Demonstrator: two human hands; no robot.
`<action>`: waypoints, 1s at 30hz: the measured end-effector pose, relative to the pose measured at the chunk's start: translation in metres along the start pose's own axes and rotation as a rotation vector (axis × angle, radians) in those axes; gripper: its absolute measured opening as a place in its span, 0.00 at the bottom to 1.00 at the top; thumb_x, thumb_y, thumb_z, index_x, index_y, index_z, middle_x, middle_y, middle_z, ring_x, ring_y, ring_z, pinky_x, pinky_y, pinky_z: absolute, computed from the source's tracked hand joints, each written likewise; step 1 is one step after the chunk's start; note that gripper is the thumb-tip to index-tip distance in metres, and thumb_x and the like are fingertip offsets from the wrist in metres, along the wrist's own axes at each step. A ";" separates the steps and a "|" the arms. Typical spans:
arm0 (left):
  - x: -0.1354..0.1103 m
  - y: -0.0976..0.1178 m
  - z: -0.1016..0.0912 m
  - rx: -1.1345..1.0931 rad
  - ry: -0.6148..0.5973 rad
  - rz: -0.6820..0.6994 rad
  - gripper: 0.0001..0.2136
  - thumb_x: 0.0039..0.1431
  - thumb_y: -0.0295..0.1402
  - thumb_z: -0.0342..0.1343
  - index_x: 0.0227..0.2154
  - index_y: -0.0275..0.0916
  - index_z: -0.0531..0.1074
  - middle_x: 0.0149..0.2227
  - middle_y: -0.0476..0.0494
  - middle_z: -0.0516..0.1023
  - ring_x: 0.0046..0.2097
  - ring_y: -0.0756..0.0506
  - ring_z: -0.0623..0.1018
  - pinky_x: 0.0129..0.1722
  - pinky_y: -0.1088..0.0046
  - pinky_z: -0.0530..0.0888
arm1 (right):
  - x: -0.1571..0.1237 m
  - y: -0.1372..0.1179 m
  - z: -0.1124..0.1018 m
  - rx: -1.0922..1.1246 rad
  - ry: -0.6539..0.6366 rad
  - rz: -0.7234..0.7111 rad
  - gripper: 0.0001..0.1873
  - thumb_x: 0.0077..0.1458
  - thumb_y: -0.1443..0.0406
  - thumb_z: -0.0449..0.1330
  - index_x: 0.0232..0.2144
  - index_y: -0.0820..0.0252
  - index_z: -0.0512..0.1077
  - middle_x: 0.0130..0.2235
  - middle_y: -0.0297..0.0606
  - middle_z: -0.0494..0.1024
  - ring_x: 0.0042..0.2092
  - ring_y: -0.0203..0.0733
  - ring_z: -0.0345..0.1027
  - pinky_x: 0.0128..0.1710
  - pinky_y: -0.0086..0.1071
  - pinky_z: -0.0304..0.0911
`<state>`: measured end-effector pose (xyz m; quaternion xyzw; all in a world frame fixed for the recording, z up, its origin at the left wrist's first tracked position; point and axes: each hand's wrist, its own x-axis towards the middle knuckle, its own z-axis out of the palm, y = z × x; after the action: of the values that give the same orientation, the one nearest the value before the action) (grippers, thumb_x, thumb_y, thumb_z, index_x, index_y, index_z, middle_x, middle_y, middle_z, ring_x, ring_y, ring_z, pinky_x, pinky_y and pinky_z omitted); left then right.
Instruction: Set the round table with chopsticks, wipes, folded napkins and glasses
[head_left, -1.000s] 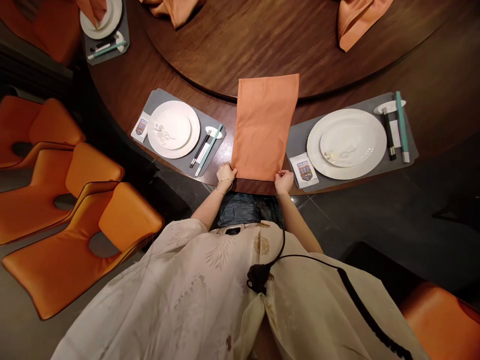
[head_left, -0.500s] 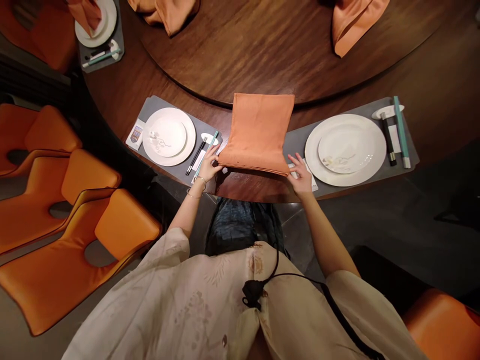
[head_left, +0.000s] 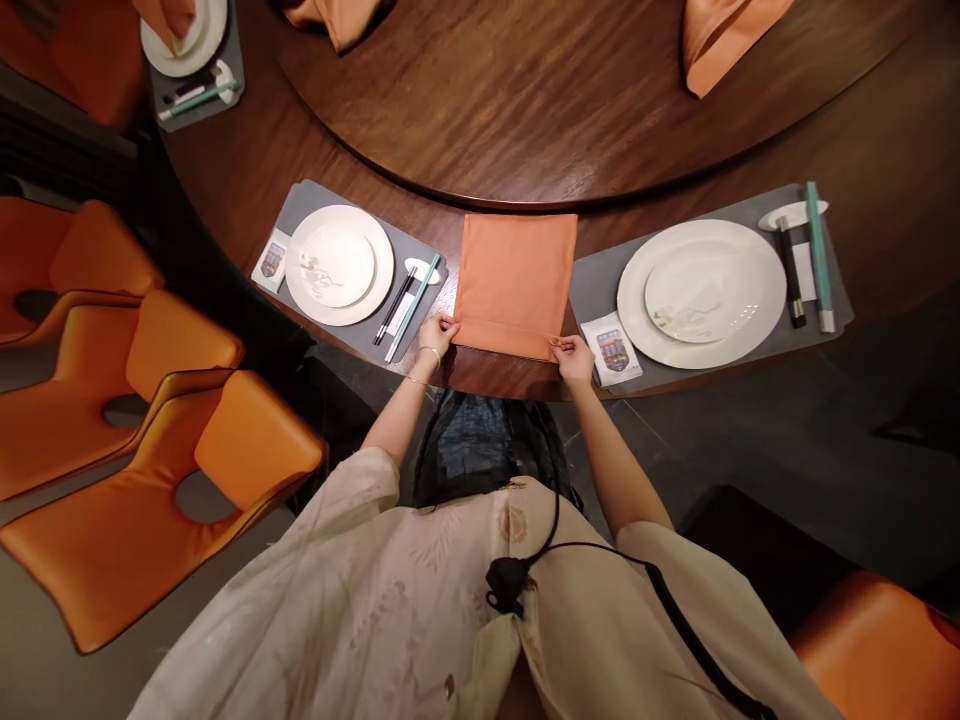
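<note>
An orange cloth napkin (head_left: 516,280), spread as a near square, lies on the wooden table between two place settings. Its near edge shows a narrow folded band. My left hand (head_left: 437,332), with bracelets at the wrist, pinches the near left corner. At the near right corner, my right hand (head_left: 574,357) is closed on the cloth with thumb and fingers together. A small packet (head_left: 613,350) on the right grey placemat (head_left: 600,285) is close beside my right hand. To the left of my left hand lie black chopsticks (head_left: 394,306) and teal chopsticks (head_left: 412,308).
White stacked plates (head_left: 381,250) lie to the left, and more plates (head_left: 776,280) to the right. A raised round turntable (head_left: 570,120) fills the table's middle, with a folded napkin (head_left: 724,50) on it. Orange chairs (head_left: 259,440) line the left side.
The napkin has come down flat onto the table and closer to me. Both hands have lowered with it, and my right hand has moved left, uncovering the packet.
</note>
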<state>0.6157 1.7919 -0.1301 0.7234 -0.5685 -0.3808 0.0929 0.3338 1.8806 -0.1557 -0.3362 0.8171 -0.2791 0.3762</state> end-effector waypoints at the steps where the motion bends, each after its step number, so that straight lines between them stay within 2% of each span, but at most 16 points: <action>1: -0.003 0.003 0.002 0.052 0.034 -0.011 0.07 0.55 0.31 0.61 0.37 0.38 0.72 0.36 0.44 0.80 0.41 0.46 0.78 0.45 0.71 0.71 | -0.001 -0.001 0.002 -0.061 0.027 0.010 0.08 0.46 0.67 0.61 0.30 0.58 0.66 0.27 0.32 0.72 0.32 0.41 0.68 0.41 0.37 0.65; 3: -0.011 0.009 0.005 0.139 0.078 -0.051 0.11 0.55 0.32 0.61 0.41 0.39 0.71 0.39 0.42 0.80 0.43 0.44 0.78 0.45 0.69 0.71 | -0.004 -0.005 0.005 -0.160 0.059 0.040 0.09 0.46 0.67 0.62 0.33 0.57 0.67 0.27 0.33 0.73 0.35 0.44 0.70 0.44 0.40 0.65; 5: -0.017 0.016 0.010 0.192 0.076 -0.110 0.11 0.57 0.33 0.60 0.43 0.39 0.71 0.40 0.39 0.80 0.44 0.42 0.79 0.44 0.68 0.71 | -0.006 -0.009 0.008 -0.222 0.077 0.075 0.07 0.46 0.66 0.62 0.31 0.57 0.68 0.29 0.38 0.74 0.38 0.48 0.71 0.45 0.43 0.64; 8: -0.020 0.026 0.018 0.245 0.050 -0.164 0.09 0.56 0.35 0.60 0.38 0.38 0.72 0.42 0.34 0.79 0.46 0.39 0.78 0.45 0.65 0.72 | -0.010 -0.017 0.013 -0.276 0.099 0.077 0.04 0.47 0.66 0.61 0.27 0.58 0.68 0.38 0.46 0.75 0.42 0.51 0.71 0.46 0.44 0.64; 10: -0.019 0.029 0.020 0.254 0.060 -0.156 0.09 0.52 0.34 0.62 0.35 0.38 0.73 0.44 0.31 0.78 0.50 0.36 0.76 0.47 0.63 0.72 | -0.012 -0.021 0.014 -0.205 0.086 0.077 0.04 0.46 0.66 0.60 0.28 0.58 0.68 0.39 0.47 0.76 0.44 0.51 0.71 0.47 0.44 0.65; 12: -0.017 0.027 0.017 0.138 0.012 -0.170 0.09 0.50 0.33 0.63 0.33 0.37 0.73 0.44 0.32 0.78 0.52 0.36 0.75 0.49 0.62 0.72 | -0.013 -0.020 0.011 -0.028 -0.011 0.119 0.05 0.45 0.66 0.61 0.28 0.58 0.68 0.35 0.43 0.77 0.43 0.49 0.72 0.45 0.43 0.66; 14: -0.016 0.019 0.007 -0.048 -0.117 -0.215 0.07 0.51 0.33 0.62 0.32 0.36 0.73 0.40 0.35 0.79 0.49 0.38 0.77 0.47 0.63 0.73 | -0.014 -0.015 0.003 0.140 -0.146 0.171 0.07 0.44 0.65 0.62 0.28 0.58 0.68 0.30 0.40 0.77 0.39 0.47 0.73 0.40 0.41 0.69; 17: -0.018 0.002 -0.014 -0.227 -0.330 -0.233 0.09 0.54 0.37 0.61 0.32 0.36 0.75 0.33 0.39 0.80 0.40 0.43 0.80 0.42 0.67 0.76 | -0.019 -0.003 -0.016 0.239 -0.330 0.173 0.09 0.43 0.61 0.64 0.27 0.58 0.71 0.27 0.38 0.77 0.35 0.46 0.73 0.34 0.39 0.70; 18: -0.020 -0.003 -0.021 -0.266 -0.386 -0.188 0.11 0.54 0.39 0.61 0.33 0.36 0.75 0.32 0.40 0.80 0.40 0.44 0.79 0.42 0.67 0.76 | -0.021 -0.001 -0.023 0.255 -0.370 0.127 0.09 0.42 0.60 0.65 0.26 0.58 0.71 0.29 0.39 0.77 0.36 0.46 0.73 0.35 0.40 0.70; 20: -0.023 -0.007 -0.036 -0.324 -0.438 -0.030 0.12 0.53 0.40 0.62 0.33 0.36 0.75 0.36 0.40 0.80 0.43 0.44 0.79 0.45 0.67 0.75 | -0.024 -0.001 -0.039 0.243 -0.371 -0.078 0.09 0.42 0.59 0.65 0.25 0.58 0.71 0.37 0.41 0.79 0.43 0.48 0.73 0.42 0.43 0.69; 21: -0.024 -0.007 -0.044 -0.319 -0.404 0.084 0.11 0.52 0.39 0.63 0.33 0.36 0.75 0.39 0.39 0.79 0.46 0.44 0.78 0.48 0.66 0.74 | -0.024 -0.004 -0.047 0.208 -0.327 -0.216 0.09 0.43 0.59 0.64 0.24 0.57 0.71 0.43 0.43 0.78 0.49 0.50 0.71 0.48 0.45 0.67; 23: -0.024 -0.001 -0.058 -0.223 -0.231 0.316 0.09 0.51 0.37 0.64 0.31 0.37 0.74 0.49 0.39 0.76 0.54 0.42 0.73 0.56 0.65 0.69 | -0.024 -0.014 -0.062 0.098 -0.210 -0.467 0.06 0.45 0.62 0.62 0.23 0.57 0.69 0.54 0.41 0.73 0.59 0.53 0.62 0.57 0.50 0.59; 24: -0.024 0.003 -0.064 -0.155 -0.144 0.406 0.08 0.51 0.36 0.64 0.31 0.38 0.74 0.54 0.39 0.73 0.59 0.42 0.70 0.59 0.64 0.65 | -0.023 -0.021 -0.068 0.038 -0.180 -0.549 0.05 0.45 0.63 0.61 0.23 0.56 0.69 0.56 0.40 0.71 0.63 0.53 0.57 0.60 0.51 0.54; 26: -0.022 0.012 -0.074 -0.048 -0.047 0.518 0.07 0.52 0.35 0.63 0.32 0.39 0.74 0.61 0.42 0.66 0.65 0.42 0.62 0.64 0.63 0.59 | -0.020 -0.034 -0.076 -0.059 -0.192 -0.616 0.03 0.47 0.66 0.60 0.24 0.55 0.68 0.54 0.38 0.73 0.64 0.54 0.55 0.62 0.54 0.50; 28: -0.020 0.017 -0.079 -0.007 -0.068 0.556 0.07 0.51 0.33 0.63 0.32 0.39 0.73 0.62 0.43 0.64 0.66 0.41 0.59 0.64 0.62 0.58 | -0.016 -0.041 -0.078 -0.087 -0.231 -0.602 0.02 0.48 0.66 0.59 0.26 0.55 0.68 0.48 0.39 0.77 0.61 0.54 0.61 0.60 0.55 0.52; 30: -0.017 0.016 -0.077 -0.029 -0.133 0.552 0.09 0.49 0.31 0.64 0.34 0.39 0.73 0.60 0.41 0.67 0.65 0.41 0.62 0.63 0.62 0.60 | -0.012 -0.039 -0.073 -0.022 -0.249 -0.547 0.03 0.48 0.64 0.59 0.30 0.55 0.69 0.42 0.39 0.78 0.54 0.52 0.68 0.56 0.51 0.58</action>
<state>0.6529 1.7790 -0.0605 0.5131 -0.7433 -0.3959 0.1660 0.2943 1.8805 -0.0812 -0.5797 0.6466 -0.3177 0.3806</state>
